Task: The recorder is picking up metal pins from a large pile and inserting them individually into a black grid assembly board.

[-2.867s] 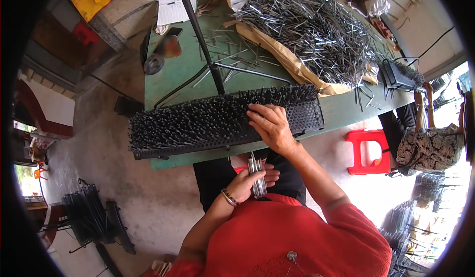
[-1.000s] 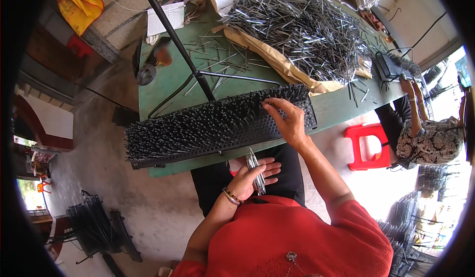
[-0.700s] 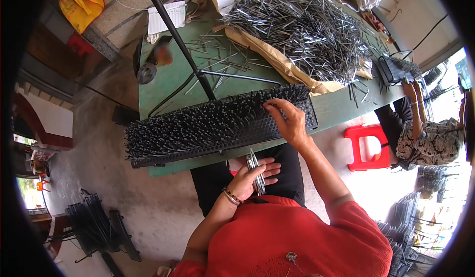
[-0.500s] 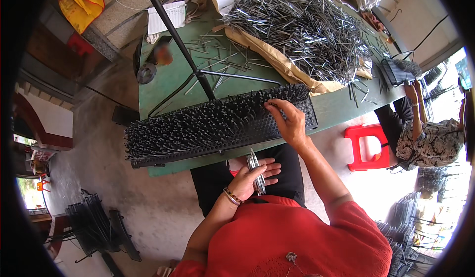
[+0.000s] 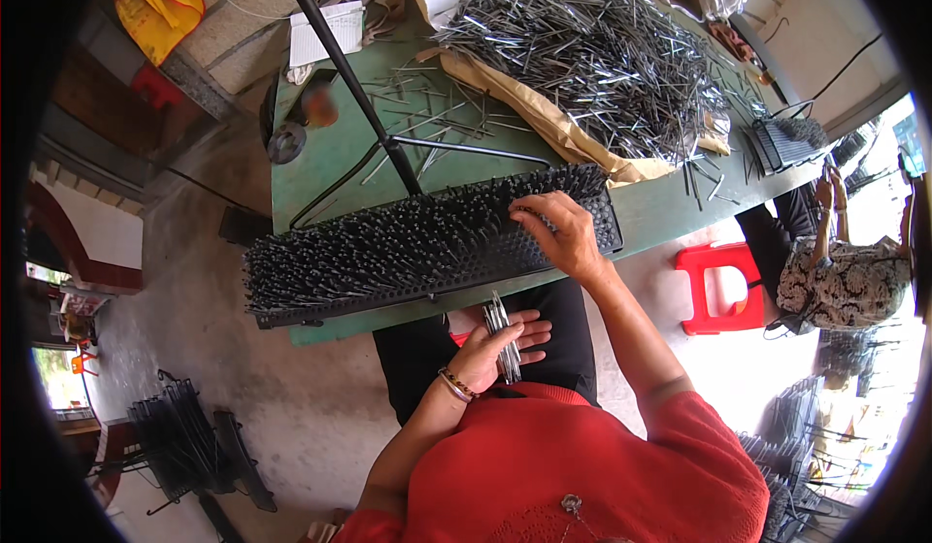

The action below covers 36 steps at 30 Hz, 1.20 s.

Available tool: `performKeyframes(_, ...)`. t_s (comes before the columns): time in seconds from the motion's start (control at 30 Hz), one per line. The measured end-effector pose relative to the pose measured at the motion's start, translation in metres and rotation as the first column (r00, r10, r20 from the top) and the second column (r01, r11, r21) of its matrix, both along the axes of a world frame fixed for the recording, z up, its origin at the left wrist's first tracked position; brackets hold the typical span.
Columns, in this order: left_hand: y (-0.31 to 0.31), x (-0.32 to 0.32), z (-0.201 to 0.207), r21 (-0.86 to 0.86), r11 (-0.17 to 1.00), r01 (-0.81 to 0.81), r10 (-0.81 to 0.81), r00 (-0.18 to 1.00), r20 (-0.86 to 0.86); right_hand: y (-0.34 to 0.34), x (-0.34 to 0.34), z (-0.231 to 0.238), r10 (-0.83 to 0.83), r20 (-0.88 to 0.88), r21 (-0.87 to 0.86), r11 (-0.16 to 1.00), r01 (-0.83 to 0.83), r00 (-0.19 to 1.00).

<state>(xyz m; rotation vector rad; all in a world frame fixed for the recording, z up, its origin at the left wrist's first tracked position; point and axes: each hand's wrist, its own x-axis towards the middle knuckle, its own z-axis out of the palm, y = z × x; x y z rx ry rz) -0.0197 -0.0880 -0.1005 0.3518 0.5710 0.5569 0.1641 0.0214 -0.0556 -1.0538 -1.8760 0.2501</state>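
Observation:
A long black perforated rack (image 5: 388,252) lies along the near edge of the green table, most of its holes filled with upright dark metal strips. Over the barer right part of it is my right hand (image 5: 561,230), thumb and fingers pinched together at the edge of the standing strips. What the pinch holds, if anything, is too small to make out. My left hand (image 5: 482,351), palm up above my lap, keeps a small bundle of thin silvery metal strips (image 5: 506,341) under its thumb, the other fingers stretched out.
A large heap of metal strips (image 5: 592,58) rests on brown paper (image 5: 529,106) on the table (image 5: 335,169). A black pole frame (image 5: 340,63) rises behind the rack. A red stool (image 5: 720,291) stands right, beside a co-worker (image 5: 840,276) at a smaller rack (image 5: 788,143).
My right hand has shifted slightly left along the rack, its fingers drawn closer together. My left hand stays put. The co-worker's hands have come down from the smaller rack.

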Motion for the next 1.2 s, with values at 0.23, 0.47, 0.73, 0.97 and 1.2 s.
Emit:
performKeyframes(0.23, 0.000, 0.000, 0.000, -0.003, 1.000, 0.003, -0.003, 1.000, -0.001, 0.000, -0.007, -0.002, -0.010, -0.089, -0.030, 1.000, 0.007, 0.996)
performKeyframes(0.47, 0.000, -0.001, -0.004, -0.002, 1.000, 0.004, -0.004, 1.000, -0.008, 0.009, -0.001, 0.001, 0.097, 0.016, -0.013, 0.995, -0.097, 0.995)
performKeyframes(0.73, 0.000, -0.001, -0.004, 0.000, 1.000, 0.007, -0.007, 1.000, -0.012, 0.004, -0.003, -0.001, -0.038, -0.055, -0.089, 0.996, 0.033, 0.998)
performKeyframes(0.97, 0.001, 0.000, -0.004, -0.004, 1.000, 0.017, -0.017, 1.000, -0.001, -0.006, -0.011, -0.006, -0.147, -0.095, -0.066, 0.988, 0.141, 0.985)
performKeyframes(1.2, 0.001, 0.000, -0.003, -0.016, 1.000, 0.023, -0.023, 1.000, 0.001, -0.005, -0.013, -0.011, -0.149, -0.175, -0.072, 0.988, 0.138, 0.973)
